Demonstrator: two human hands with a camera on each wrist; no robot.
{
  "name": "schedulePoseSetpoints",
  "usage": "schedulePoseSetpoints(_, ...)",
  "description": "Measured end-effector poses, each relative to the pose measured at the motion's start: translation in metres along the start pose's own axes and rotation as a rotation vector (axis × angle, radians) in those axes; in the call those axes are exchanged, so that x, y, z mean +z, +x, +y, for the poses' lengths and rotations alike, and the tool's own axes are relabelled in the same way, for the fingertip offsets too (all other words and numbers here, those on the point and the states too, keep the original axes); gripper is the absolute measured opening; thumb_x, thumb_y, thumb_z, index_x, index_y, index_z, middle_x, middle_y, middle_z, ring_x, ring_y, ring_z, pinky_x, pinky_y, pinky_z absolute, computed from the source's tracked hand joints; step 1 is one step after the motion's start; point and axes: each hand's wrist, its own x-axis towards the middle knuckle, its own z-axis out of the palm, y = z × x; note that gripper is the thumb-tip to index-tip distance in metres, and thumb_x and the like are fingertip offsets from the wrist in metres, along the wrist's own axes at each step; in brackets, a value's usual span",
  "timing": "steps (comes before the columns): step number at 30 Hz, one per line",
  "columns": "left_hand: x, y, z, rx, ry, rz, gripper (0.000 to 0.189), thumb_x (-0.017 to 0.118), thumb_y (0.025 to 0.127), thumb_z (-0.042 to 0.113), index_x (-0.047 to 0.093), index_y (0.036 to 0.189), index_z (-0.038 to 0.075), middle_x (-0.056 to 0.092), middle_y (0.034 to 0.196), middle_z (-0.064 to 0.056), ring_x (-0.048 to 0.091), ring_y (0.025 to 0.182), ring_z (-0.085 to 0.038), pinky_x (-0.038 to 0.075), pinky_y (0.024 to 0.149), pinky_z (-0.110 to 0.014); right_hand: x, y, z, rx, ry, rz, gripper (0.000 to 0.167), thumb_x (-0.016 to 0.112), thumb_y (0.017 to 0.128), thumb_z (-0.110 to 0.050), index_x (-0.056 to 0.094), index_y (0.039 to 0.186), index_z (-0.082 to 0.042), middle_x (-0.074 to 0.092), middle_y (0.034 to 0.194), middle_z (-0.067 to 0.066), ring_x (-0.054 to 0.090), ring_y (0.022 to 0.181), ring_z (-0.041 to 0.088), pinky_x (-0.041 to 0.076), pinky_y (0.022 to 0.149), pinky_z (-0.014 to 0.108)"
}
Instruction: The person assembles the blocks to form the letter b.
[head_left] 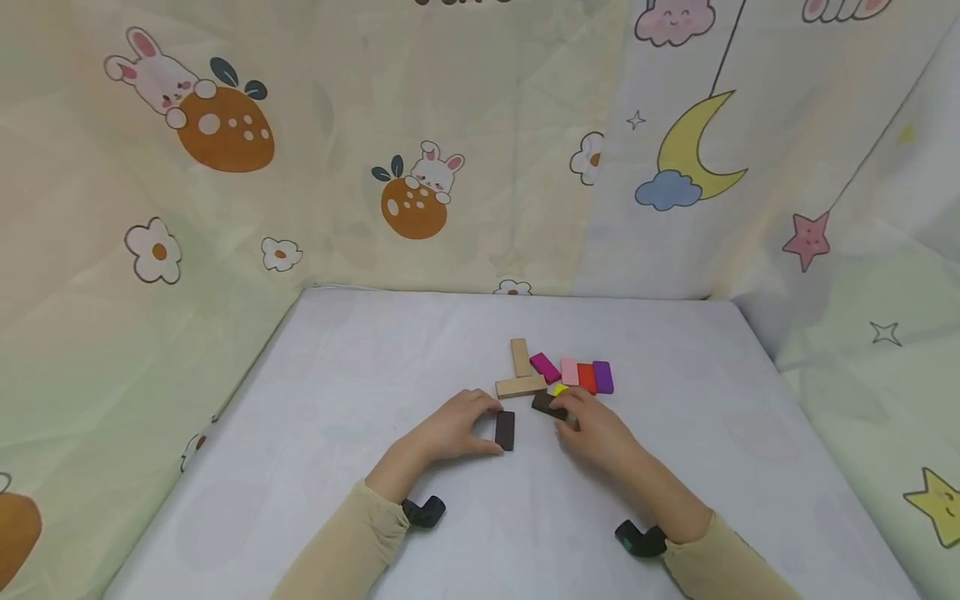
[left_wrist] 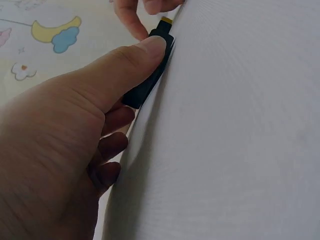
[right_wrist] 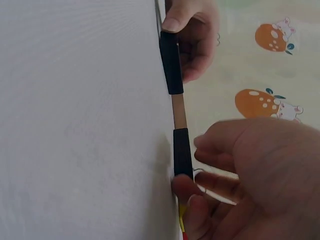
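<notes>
My left hand [head_left: 453, 429] grips a black block [head_left: 505, 431] lying on the white tabletop, with the thumb at its near end and a finger at its far end. In the left wrist view the thumb presses on that block [left_wrist: 147, 82]. To its right, my right hand [head_left: 600, 433] pinches the right end of a second dark block [head_left: 549, 406]. The right wrist view shows this second block [right_wrist: 182, 152] by the fingertips, apart from the left hand's block [right_wrist: 171, 62]. A yellow block [head_left: 560, 389] is partly hidden behind the right hand.
Beyond the hands lie two plain wooden blocks, one crosswise [head_left: 521, 387] and one pointing away [head_left: 520, 357]. Beside them are magenta [head_left: 545, 367], pink [head_left: 570, 371], red [head_left: 587, 377] and purple [head_left: 603, 377] blocks. Patterned cloth [head_left: 510, 200] hangs behind the table.
</notes>
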Motion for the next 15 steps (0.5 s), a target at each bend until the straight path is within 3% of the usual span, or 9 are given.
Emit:
schedulePoseSetpoints(6, 0.006, -0.004, -0.004, -0.006, -0.024, 0.013, 0.067, 0.076, 0.079, 0.058, 0.058, 0.132, 0.021, 0.059, 0.130, 0.006, 0.050, 0.123, -0.014, 0.040, 0.110, -0.034, 0.004, -0.002, -0.001, -0.035, -0.063, 0.011, 0.036, 0.070, 0.089, -0.016, 0.065, 0.125, -0.014, 0.054, 0.138, 0.005, 0.061, 0.110, 0.022, 0.057, 0.090, 0.041)
schedulePoseSetpoints(11, 0.010, -0.003, -0.005, 0.009, -0.017, 0.024, 0.068, 0.074, 0.079, 0.060, 0.057, 0.133, 0.022, 0.059, 0.130, 0.007, 0.050, 0.123, -0.013, 0.040, 0.110, -0.033, 0.005, -0.004, -0.006, -0.041, -0.132, -0.012, 0.039, 0.073, 0.088, -0.018, 0.066, 0.126, -0.017, 0.057, 0.130, 0.004, 0.063, 0.104, 0.020, 0.058, 0.087, 0.040)
schedulePoseSetpoints(15, 0.009, -0.001, -0.005, 0.007, -0.021, 0.048, 0.067, 0.076, 0.078, 0.058, 0.057, 0.132, 0.023, 0.059, 0.129, 0.007, 0.051, 0.122, -0.014, 0.040, 0.109, -0.034, 0.006, -0.003, -0.010, -0.042, -0.116, -0.033, 0.041, 0.074, 0.088, -0.024, 0.065, 0.128, -0.024, 0.056, 0.118, 0.001, 0.060, 0.092, 0.015, 0.059, 0.079, 0.033)
